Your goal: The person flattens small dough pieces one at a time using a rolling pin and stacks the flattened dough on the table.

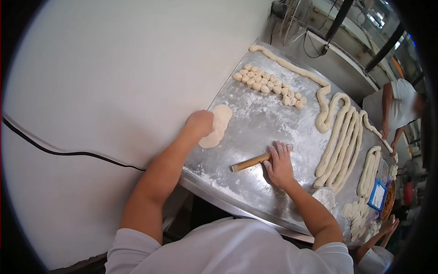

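My left hand [200,122] is closed at the table's left edge, against a stack of flat round dough sheets [220,123]; its fingertips are hidden. My right hand [279,163] lies with spread fingers over the right part of a wooden rolling pin [251,162], whose left end sticks out. Beyond the hands, several small dough balls [264,81] sit in rows on the floured metal table [246,118]. Long dough ropes [340,141] lie folded side by side to the right, and one runs along the far edge.
A round floury dish [325,198] stands right of my right arm. Farther right are dough discs [358,218], a blue-framed container [378,194] and a tray of filling [388,201]. A co-worker [401,102] handles a dough rope. Another person's hands [389,225] show at the lower right. A wall borders the left.
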The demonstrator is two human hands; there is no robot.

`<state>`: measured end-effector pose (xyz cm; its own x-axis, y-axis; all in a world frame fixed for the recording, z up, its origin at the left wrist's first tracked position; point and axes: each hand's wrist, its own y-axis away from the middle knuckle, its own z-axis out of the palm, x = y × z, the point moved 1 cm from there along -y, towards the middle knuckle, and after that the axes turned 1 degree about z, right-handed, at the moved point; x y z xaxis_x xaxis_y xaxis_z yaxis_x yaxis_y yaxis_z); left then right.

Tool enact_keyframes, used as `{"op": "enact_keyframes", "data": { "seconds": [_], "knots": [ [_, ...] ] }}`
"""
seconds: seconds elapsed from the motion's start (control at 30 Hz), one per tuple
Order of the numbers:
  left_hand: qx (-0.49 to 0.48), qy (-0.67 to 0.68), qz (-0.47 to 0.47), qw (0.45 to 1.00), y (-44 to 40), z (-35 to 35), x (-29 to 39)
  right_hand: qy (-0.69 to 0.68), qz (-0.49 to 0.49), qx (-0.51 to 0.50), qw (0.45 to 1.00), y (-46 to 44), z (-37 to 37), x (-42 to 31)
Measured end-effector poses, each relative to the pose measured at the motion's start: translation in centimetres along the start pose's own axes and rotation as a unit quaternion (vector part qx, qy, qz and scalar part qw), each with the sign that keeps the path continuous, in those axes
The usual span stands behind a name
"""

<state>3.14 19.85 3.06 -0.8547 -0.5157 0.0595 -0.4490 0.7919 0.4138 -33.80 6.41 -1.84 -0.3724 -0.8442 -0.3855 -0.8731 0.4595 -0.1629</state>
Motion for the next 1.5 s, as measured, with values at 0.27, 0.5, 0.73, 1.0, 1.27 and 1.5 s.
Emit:
{"op": "enact_keyframes", "data": {
  "seconds": [0.27, 0.5, 0.73, 1.0, 1.27, 1.5],
  "knots": [
    [-0.025, 0.021, -0.033, 0.999, 0.9, 0.7, 0.4, -0.102, -0.295, -0.258, 0.914, 9.0, -3.4, -0.2],
    [0.091, 0.115, -0.036, 0.989, 0.3, 0.5, 0.6, -0.075, -0.397, -0.307, 0.862, 6.7, 1.7, -3.0],
    [0.209, 0.246, -0.010, 0.946, 0.4, -0.5, 0.9, -0.079, -0.435, -0.255, 0.860, -1.6, 8.4, -11.0],
    [0.236, 0.306, 0.015, 0.922, 0.9, -2.1, 1.4, -0.148, -0.465, -0.162, 0.858, -7.0, 10.3, -16.1],
    [0.163, 0.297, -0.003, 0.941, 1.1, -3.1, 1.7, -0.077, -0.420, -0.248, 0.869, -8.8, 10.1, -14.1],
    [0.144, 0.315, 0.005, 0.938, 0.2, -2.7, 1.3, -0.162, -0.038, -0.119, 0.979, -17.7, -0.8, -7.9]
  ]
}}
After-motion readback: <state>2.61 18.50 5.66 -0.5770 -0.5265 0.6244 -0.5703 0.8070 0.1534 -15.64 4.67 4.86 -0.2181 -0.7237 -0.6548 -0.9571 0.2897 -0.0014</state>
